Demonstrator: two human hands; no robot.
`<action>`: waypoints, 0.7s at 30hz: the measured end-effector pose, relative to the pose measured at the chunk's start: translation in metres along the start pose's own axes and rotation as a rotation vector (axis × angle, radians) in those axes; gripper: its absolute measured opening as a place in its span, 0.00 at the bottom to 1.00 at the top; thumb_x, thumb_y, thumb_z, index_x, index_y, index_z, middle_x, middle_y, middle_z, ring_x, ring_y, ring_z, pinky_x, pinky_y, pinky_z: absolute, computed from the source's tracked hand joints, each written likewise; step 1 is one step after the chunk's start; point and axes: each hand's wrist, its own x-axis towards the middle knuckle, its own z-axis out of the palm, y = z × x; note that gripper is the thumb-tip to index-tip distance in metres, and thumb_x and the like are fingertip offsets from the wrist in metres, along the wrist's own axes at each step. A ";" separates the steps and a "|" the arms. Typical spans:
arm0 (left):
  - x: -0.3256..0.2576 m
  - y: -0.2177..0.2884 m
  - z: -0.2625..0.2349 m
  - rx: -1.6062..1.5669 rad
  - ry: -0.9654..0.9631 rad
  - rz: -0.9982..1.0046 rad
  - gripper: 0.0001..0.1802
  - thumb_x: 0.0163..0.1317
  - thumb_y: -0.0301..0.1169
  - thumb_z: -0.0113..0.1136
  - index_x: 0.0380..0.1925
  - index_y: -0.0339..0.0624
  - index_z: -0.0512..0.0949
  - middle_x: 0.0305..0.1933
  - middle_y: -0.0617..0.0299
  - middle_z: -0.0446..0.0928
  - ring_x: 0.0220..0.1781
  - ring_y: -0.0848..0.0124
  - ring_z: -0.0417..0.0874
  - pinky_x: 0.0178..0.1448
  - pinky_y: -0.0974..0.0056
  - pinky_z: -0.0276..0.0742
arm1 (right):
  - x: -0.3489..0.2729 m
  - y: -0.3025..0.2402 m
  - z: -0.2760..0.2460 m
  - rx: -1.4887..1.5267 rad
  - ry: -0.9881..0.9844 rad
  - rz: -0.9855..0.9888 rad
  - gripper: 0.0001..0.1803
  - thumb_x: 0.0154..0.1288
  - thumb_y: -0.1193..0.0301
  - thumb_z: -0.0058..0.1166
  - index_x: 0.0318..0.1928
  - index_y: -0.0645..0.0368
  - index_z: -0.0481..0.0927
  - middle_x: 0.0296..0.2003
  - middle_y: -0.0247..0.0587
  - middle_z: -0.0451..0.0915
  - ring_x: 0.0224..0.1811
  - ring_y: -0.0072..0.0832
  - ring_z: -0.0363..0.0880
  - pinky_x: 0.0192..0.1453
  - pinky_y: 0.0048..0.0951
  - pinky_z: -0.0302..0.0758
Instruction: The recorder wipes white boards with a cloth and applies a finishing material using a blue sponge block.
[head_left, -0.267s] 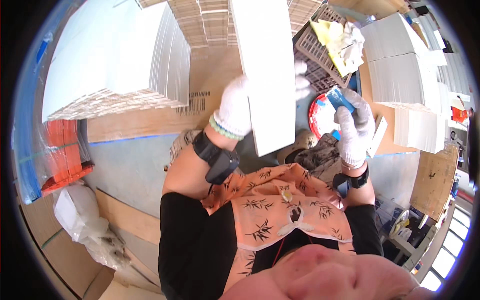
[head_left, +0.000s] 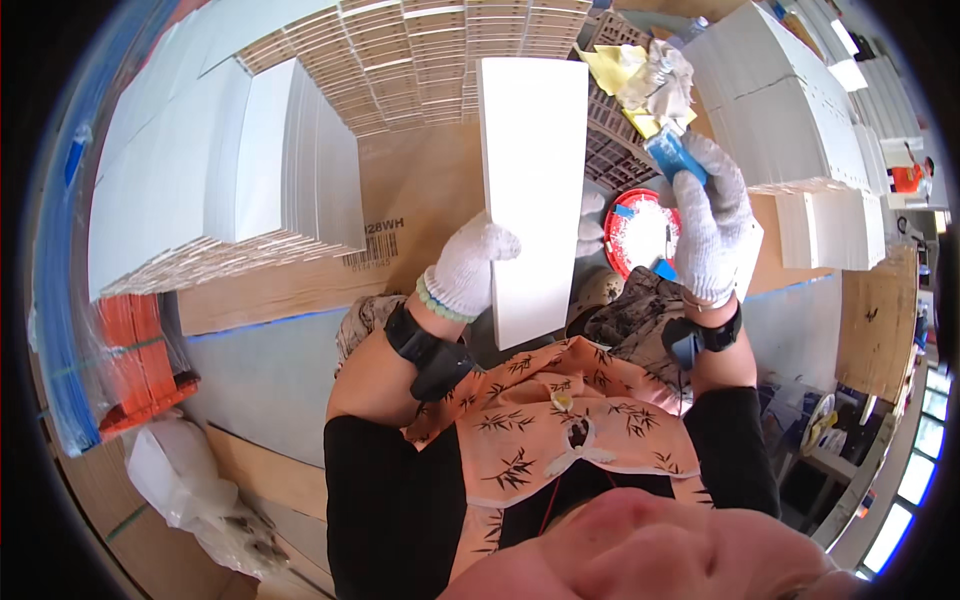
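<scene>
A long white board (head_left: 540, 160) stands tilted before me. My left hand (head_left: 470, 262), in a white knitted glove, grips it near its lower half; some gloved fingers show past its right edge. My right hand (head_left: 715, 225), gloved too, pinches a small blue scraper (head_left: 674, 158) with white paste on its end. Thumb and fingers close round the scraper, which is apart from the board. Just below and left of that hand sits a round red tub (head_left: 612, 250) of white paste, with blue pieces in it.
Stacks of white boards stand at left (head_left: 230, 180) and right (head_left: 770, 110). Yellow and white crumpled cloths (head_left: 640, 75) lie on a brown plastic crate (head_left: 615, 130). Cardboard (head_left: 420, 170) lies beyond my left hand. Orange wrapped material (head_left: 135, 350) is at far left.
The board has come lower and nearer to me, with my left hand holding it. My right hand has lifted the scraper a little away from the red tub. The whole view has shifted slightly.
</scene>
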 end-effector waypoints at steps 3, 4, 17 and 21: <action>0.002 -0.010 -0.005 -0.097 -0.133 -0.084 0.50 0.57 0.43 0.69 0.71 0.25 0.56 0.72 0.35 0.64 0.70 0.44 0.71 0.77 0.41 0.62 | 0.006 0.010 -0.009 0.062 0.069 -0.074 0.18 0.71 0.82 0.50 0.60 0.64 0.76 0.58 0.43 0.78 0.51 0.24 0.79 0.54 0.27 0.78; 0.001 -0.012 -0.004 -0.075 -0.089 -0.123 0.50 0.57 0.43 0.68 0.71 0.26 0.57 0.71 0.35 0.64 0.70 0.45 0.71 0.76 0.41 0.63 | 0.008 0.010 -0.009 0.057 0.060 -0.084 0.18 0.70 0.81 0.53 0.59 0.65 0.75 0.55 0.42 0.79 0.50 0.24 0.79 0.54 0.27 0.78; 0.000 -0.029 0.001 -0.086 -0.108 -0.288 0.50 0.52 0.43 0.69 0.71 0.29 0.59 0.72 0.37 0.64 0.67 0.48 0.74 0.73 0.44 0.68 | 0.015 0.009 -0.021 -0.413 0.062 -0.362 0.21 0.60 0.73 0.67 0.55 0.61 0.80 0.45 0.45 0.82 0.45 0.34 0.84 0.51 0.32 0.79; 0.001 -0.028 0.009 -0.141 -0.001 -0.297 0.52 0.50 0.39 0.70 0.71 0.25 0.56 0.66 0.34 0.69 0.62 0.45 0.78 0.71 0.39 0.68 | 0.015 0.010 -0.022 -0.446 0.043 -0.425 0.22 0.60 0.72 0.68 0.55 0.61 0.80 0.46 0.46 0.82 0.45 0.35 0.84 0.50 0.32 0.79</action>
